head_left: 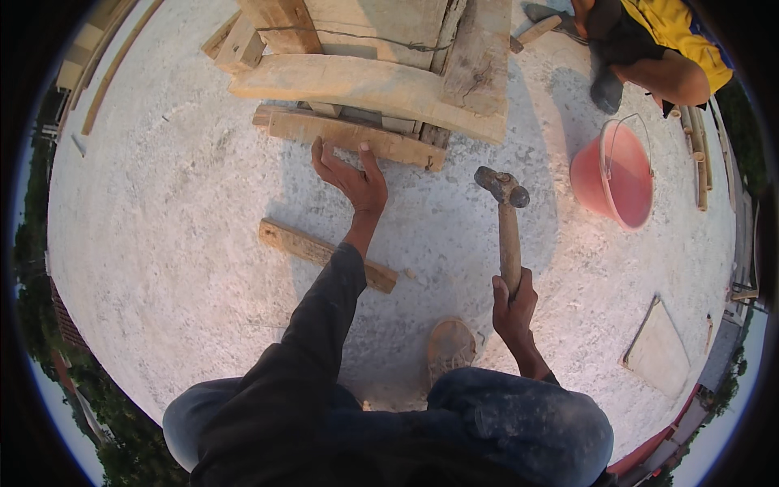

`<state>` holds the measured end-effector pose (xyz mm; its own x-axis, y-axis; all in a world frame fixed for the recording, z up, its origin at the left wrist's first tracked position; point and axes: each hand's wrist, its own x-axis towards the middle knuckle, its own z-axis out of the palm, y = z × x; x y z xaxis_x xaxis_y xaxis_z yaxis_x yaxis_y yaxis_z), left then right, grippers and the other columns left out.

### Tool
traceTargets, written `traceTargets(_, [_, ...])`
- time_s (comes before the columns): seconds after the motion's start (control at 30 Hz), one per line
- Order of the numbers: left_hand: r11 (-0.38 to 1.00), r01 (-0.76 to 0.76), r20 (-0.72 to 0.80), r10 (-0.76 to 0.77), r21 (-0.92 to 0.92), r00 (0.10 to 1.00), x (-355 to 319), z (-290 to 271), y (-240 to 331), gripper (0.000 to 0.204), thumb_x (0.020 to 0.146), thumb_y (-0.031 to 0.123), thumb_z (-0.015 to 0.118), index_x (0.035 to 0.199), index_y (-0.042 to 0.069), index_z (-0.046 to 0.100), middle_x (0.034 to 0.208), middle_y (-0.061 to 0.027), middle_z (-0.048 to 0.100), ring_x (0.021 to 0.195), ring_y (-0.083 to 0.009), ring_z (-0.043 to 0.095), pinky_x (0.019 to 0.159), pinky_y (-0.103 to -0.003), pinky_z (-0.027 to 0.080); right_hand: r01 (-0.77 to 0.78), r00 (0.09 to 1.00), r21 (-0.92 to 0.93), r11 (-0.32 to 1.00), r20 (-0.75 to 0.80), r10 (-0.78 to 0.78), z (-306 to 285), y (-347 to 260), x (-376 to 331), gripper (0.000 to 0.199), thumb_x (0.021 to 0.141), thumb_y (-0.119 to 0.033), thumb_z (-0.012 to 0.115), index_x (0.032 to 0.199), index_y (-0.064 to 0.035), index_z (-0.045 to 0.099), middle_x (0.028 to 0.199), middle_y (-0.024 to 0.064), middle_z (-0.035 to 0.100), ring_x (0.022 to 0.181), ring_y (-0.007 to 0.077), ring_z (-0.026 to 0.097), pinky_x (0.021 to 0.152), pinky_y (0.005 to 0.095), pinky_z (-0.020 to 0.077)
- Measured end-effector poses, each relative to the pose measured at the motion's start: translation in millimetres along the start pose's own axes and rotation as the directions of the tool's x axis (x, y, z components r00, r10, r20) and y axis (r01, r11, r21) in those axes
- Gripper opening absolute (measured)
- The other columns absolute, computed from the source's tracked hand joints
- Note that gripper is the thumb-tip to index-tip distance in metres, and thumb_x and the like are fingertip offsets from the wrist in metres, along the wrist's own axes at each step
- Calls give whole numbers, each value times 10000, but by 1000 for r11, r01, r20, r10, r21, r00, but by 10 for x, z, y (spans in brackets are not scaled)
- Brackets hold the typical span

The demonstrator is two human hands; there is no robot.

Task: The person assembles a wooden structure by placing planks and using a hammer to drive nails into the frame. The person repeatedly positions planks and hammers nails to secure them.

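My right hand [513, 304] grips the wooden handle of a hammer [506, 219], its dark metal head raised over the concrete. My left hand [350, 177] reaches forward, fingers spread, and rests at the near edge of a wooden plank [357, 140] that lies at the foot of a stack of boards [373, 73]. A shorter wooden batten [324, 253] lies on the concrete under my left forearm. My foot in a dusty shoe [450, 347] stands between my knees.
A pink bucket [614, 174] with a wire handle stands at the right. Another person in a yellow top [669, 40] crouches at the top right. A flat square slab [659, 349] lies at the lower right. Long timbers [109, 57] lie at the far left edge.
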<state>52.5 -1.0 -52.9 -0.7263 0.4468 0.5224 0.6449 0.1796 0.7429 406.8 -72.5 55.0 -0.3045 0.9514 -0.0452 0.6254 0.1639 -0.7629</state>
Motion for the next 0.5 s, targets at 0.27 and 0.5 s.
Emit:
traceTargets(0.27, [795, 580, -144, -604, -174, 784, 330, 507, 70, 1119, 1099, 363, 682, 1725, -9, -168, 1784, -306, 1, 1662, -415, 143, 1349, -557, 273, -95, 994, 61, 994, 51, 92, 135, 135, -17, 331, 1081, -266, 729, 1212, 19, 627, 747, 121, 677, 608, 217, 655, 587, 384, 506])
traceTargets(0.5, [407, 378, -31, -713, -831, 700, 453, 277, 197, 981, 1041, 97, 747, 1752, 120, 72, 1645, -244, 381, 1453, -345, 520, 1209, -448, 520, -214, 974, 50, 976, 89, 209, 132, 268, -187, 362, 1077, -294, 739, 1213, 31, 655, 765, 138, 693, 652, 223, 672, 622, 398, 521])
